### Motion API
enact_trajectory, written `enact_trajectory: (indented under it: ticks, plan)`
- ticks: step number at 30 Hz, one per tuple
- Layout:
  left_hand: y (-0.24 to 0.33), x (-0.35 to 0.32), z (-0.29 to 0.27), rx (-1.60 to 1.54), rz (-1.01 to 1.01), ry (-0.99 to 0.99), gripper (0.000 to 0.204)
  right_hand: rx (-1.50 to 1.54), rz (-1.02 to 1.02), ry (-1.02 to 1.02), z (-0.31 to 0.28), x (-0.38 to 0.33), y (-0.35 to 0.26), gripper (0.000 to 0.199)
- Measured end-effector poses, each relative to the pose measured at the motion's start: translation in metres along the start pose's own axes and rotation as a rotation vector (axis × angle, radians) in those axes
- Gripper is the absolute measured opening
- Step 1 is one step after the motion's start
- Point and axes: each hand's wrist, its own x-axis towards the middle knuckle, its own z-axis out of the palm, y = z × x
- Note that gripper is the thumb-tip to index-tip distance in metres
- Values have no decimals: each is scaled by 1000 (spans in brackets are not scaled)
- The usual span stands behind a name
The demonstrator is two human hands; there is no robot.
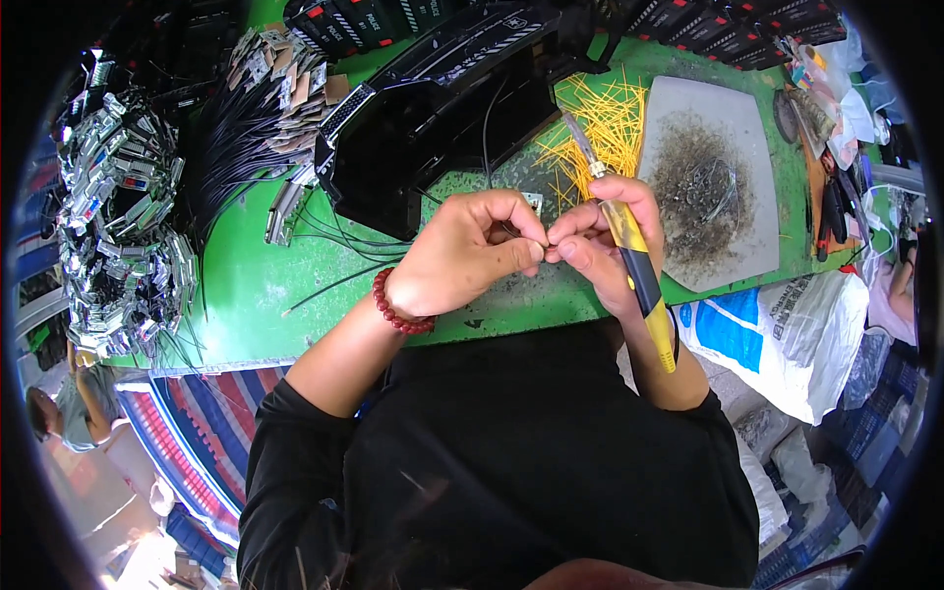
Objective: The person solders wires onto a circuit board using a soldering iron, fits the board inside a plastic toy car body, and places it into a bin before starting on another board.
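My left hand [472,241], with a red bead bracelet at the wrist, is closed in a pinch at the middle of the green table. A thin black wire [486,123] runs down from a black plastic shell [393,147] to behind this hand, and a bit of dark wire shows at its fingertips. Close against them, my right hand [619,236] pinches at the same spot. Across its palm it also grips a yellow and black soldering iron [639,265], tip pointing up and away. The fingers hide most of the pinched piece.
Thin yellow strips [610,123] lie behind my right hand, beside a grey board [757,236] with dark residue. At left are heaped metal parts [128,236] and a bundle of black wires [236,147]. A white and blue sack [787,334] hangs near the table's right edge.
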Motion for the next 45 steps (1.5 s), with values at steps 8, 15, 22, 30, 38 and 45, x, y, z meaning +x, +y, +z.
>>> enact_trajectory:
  ticks: [8,15,22,30,38,45]
  plan:
    - [-1,0,5,-72,3,18,5,-109,-126,12,7,-5,-3,53]
    - [-4,0,4,-103,26,37,6,-246,-274,-13,7,-7,5,56]
    - [-4,-2,2,-97,36,47,5,-217,-266,-3,5,-6,8,55]
    - [-8,-2,6,93,165,158,3,-235,-128,63,9,-4,6,51]
    - [6,-6,10,428,120,243,7,-300,-143,76,8,-7,8,48]
    - [2,-6,5,387,53,209,10,-256,-105,57,4,-3,2,48]
